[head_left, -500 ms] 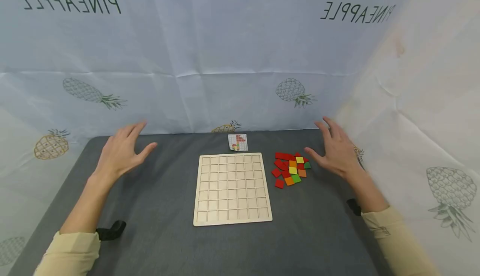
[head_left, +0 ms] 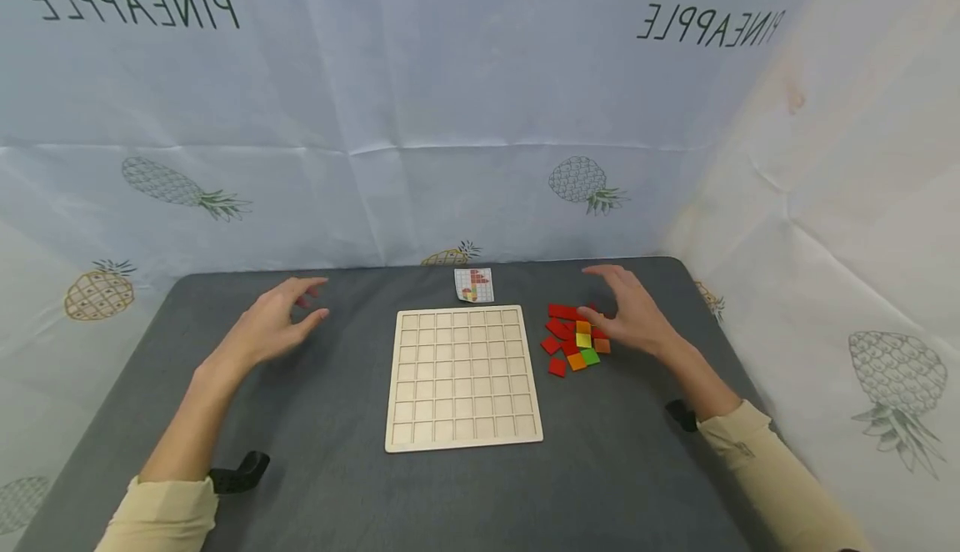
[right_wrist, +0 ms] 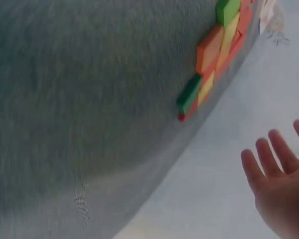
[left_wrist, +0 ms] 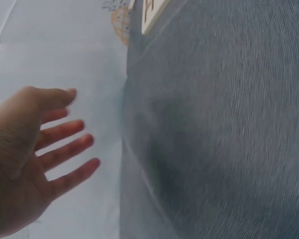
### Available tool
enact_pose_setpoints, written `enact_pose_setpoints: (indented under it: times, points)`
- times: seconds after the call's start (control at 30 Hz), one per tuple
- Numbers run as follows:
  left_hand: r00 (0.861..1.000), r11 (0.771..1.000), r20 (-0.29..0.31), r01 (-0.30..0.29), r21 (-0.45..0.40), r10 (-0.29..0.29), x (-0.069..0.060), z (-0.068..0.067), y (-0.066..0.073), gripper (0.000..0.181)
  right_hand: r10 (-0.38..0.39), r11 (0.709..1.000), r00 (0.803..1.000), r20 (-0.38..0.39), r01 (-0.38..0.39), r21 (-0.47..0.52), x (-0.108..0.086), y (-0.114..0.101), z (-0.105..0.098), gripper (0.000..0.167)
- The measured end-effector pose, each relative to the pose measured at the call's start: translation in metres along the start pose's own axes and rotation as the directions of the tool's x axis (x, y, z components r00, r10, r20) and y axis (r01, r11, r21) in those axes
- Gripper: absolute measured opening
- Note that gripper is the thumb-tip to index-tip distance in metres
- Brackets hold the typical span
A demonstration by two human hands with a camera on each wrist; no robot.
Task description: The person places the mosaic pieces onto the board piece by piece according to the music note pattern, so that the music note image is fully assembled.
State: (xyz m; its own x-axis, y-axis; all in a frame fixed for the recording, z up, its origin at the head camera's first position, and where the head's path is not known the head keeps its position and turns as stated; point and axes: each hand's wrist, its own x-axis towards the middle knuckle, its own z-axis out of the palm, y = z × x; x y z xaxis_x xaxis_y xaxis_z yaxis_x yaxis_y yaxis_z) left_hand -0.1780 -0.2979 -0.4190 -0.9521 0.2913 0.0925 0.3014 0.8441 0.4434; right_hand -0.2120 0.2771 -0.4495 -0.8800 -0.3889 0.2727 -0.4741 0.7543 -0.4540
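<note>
Lying in a loose, overlapping pile just right of a gridded board (head_left: 464, 377), colored tiles (head_left: 583, 340) sit near a person's right hand (head_left: 628, 310), its fingers relaxed and empty. A light pinch on the uppermost pieces should spare the rest. The left hand (head_left: 273, 323), likewise loose, holds nothing; beyond the board, a printed card (head_left: 474, 285) rests on the gray table (head_left: 322, 419).

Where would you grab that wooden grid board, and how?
Probably by the left rim, coming in low from the left: the grid board looks thin and lies flat, so that seems the natural part to pinch. Coloured tiles lie close to its right side, making that approach more awkward.
</note>
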Motion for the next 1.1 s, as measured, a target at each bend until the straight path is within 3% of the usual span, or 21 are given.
enact_pose_setpoints:
  times: [0.23,0.5,0.7,0.83,0.93,1.1]
  points:
    - [0.994,0.997,0.1,-0.04,-0.071,0.047,0.0,0.02,0.011,0.046,0.003,0.994,0.998,0.058,-0.009,0.108,0.006,0.005,0.018,0.048]
    - [0.976,0.98,0.21,-0.015,-0.2,0.058,-0.009,0.043,0.024,0.048,0.063,0.977,0.984,0.169,-0.095,0.192,0.011,0.016,0.025,0.041]
    - [0.959,0.948,0.276,0.023,-0.317,0.069,-0.011,0.057,0.032,0.052,0.085,0.968,0.97,0.226,-0.134,0.211,0.016,0.027,0.03,0.04]
    - [0.959,0.914,0.273,0.044,-0.404,0.074,-0.008,0.065,0.037,0.053,0.104,0.962,0.966,0.235,-0.158,0.224,0.02,0.032,0.034,0.038]
    - [0.966,0.892,0.253,0.075,-0.446,0.046,-0.005,0.072,0.041,0.053,0.105,0.959,0.965,0.242,-0.163,0.234,0.023,0.033,0.035,0.037]
    - [0.981,0.872,0.194,0.094,-0.481,0.002,0.003,0.084,0.043,0.052,0.109,0.953,0.954,0.278,-0.18,0.243,0.025,0.034,0.034,0.039]
